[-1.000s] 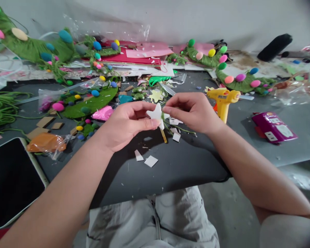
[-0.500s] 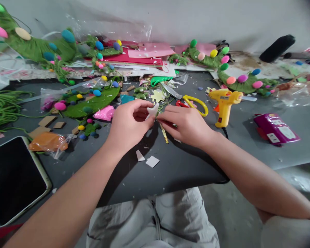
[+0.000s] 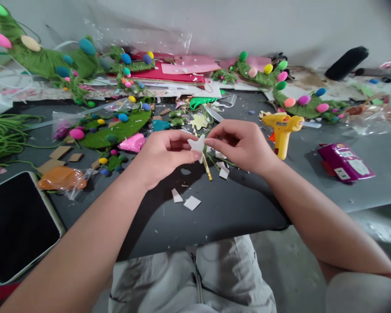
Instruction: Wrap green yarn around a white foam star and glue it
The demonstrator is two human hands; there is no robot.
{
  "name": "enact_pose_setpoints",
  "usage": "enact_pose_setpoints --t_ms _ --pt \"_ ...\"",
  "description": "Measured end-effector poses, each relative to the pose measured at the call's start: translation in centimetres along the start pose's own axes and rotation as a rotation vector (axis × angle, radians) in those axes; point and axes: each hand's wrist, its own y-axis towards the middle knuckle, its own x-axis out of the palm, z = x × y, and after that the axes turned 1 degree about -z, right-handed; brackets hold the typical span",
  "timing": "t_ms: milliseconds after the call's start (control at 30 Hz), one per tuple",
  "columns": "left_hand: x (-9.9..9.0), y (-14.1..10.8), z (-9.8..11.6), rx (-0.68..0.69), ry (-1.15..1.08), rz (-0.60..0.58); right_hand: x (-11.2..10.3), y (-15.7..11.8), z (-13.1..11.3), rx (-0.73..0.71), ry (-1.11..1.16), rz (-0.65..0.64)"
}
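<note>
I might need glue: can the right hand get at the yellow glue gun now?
Probably yes: the glue gun lies mostly uncovered beside the right hand, whose fingertips seem to pinch the white cutout.

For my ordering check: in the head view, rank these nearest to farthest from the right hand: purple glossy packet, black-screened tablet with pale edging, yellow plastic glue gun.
1. Glue gun, just right of the right hand.
2. Purple packet, farther right.
3. Tablet, far left, past the left hand.
</note>
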Motion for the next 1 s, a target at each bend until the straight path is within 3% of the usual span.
enact_pose_setpoints --t_ms 133,333,400,500,567,667,767,867,1000 --pt "0.1 -0.1 0.5 -0.021 -0.172 -0.043 0.3 0.3 0.2 0.129 0.2 -0.014" --pt "0.2 0.3 0.1 0.017 -0.293 0.041 1.6 0.0 0.5 0.105 0.253 -0.11" --pt "0.3 0.5 -0.1 0.067 -0.192 0.119 1.8 -0.2 0.3 0.047 0.164 -0.12" --pt "0.5 0.3 -0.2 0.207 0.153 0.259 1.8 -0.5 0.0 -0.071 -0.027 -0.146" --pt "0.7 0.2 -0.3 0.289 0.347 0.292 1.6 -0.6 -0.1 -0.127 -0.164 -0.173" --pt "0.6 0.1 -0.5 0.312 0.444 0.259 1.0 -0.7 -0.1 -0.163 -0.312 -0.156" --pt "0.4 0.2 -0.6 0.216 0.405 0.165 0.3 -0.7 0.0 -0.168 -0.361 -0.099" --pt "0.1 0.2 -0.4 0.093 0.283 0.054 -0.1 -0.5 0.1 -0.16 -0.291 -0.065" --pt "0.0 0.0 0.2 0.017 0.048 0.027 -0.2 -0.1 0.3 -0.102 -0.08 -0.007"
